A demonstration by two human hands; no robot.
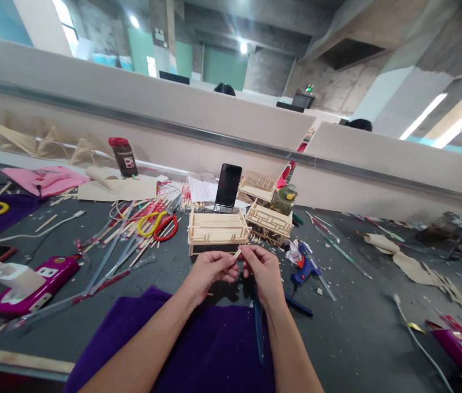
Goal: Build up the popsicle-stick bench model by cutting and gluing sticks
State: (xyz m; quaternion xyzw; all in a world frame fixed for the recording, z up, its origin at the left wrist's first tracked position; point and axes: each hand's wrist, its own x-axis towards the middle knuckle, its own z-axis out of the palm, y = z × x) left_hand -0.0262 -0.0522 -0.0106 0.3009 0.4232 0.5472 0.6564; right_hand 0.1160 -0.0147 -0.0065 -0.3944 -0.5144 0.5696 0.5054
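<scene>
A short pale wooden stick (237,254) is pinched between the fingertips of my left hand (217,268) and my right hand (262,267). Both hands are closed and close together at the middle of the table. Just beyond them stands a small wooden stick model (218,225) with low railings. Right of it is a second stick model (269,221), and a third one (257,186) sits behind. A blue-handled tool (258,327) lies partly under my right wrist. The blue glue gun (306,265) rests to the right of my right hand.
A phone (228,185) stands upright behind the models. Scissors (157,225) and loose sticks lie to the left, near a magenta power strip (36,284) and a red-capped bottle (123,156). Purple cloth (198,349) covers the near edge. A white partition (165,114) bounds the table's far side.
</scene>
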